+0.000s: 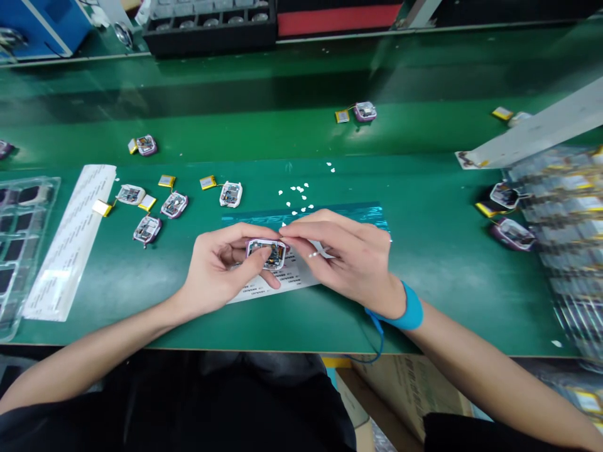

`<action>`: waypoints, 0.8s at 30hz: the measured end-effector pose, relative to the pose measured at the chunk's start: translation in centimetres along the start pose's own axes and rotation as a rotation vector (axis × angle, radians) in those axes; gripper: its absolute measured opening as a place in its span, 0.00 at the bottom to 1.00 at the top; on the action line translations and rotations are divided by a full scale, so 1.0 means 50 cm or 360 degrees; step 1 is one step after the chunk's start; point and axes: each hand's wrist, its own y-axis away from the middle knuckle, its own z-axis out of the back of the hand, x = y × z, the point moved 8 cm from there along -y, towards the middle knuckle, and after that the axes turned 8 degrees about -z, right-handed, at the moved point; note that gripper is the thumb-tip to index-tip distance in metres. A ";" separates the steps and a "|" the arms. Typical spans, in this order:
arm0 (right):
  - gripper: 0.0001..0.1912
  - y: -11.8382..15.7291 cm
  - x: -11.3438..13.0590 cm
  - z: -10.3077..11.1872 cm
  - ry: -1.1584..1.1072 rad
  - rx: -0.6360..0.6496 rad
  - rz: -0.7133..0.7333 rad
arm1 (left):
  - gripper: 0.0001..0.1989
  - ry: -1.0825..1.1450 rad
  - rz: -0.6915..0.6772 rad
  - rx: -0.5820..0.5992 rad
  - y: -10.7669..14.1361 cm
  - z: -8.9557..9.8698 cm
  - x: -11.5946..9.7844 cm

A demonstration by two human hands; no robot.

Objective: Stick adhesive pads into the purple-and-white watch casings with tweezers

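Observation:
My left hand (226, 267) is closed around an open watch case (277, 257) with a white rim, purplish side and bare circuit board. Its thumb presses on the board. At the case's upper right corner, my right hand (342, 251) pinches with thumb and forefinger; whatever is between those fingertips is too small to tell. A small pale object (313, 255) shows among the right fingers. Under both hands lies a printed white sheet (301, 276), with shiny blue film (367, 216) behind it. Several small white pieces (300, 189) are scattered beyond the film.
Several open watch cases (174, 204) with wired yellow-edged batteries (207, 182) lie left and farther back. A white strip (70, 245) and clear tray (47, 188) are at left. Stacked trays (560, 251) and a slanted white post (541, 122) stand right. A blue cord (378, 333) hangs from my right wristband.

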 end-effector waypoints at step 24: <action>0.10 0.017 0.015 -0.005 0.0370 0.0002 0.0245 | 0.04 0.0084 0.0099 -0.0063 -0.003 0.002 0.012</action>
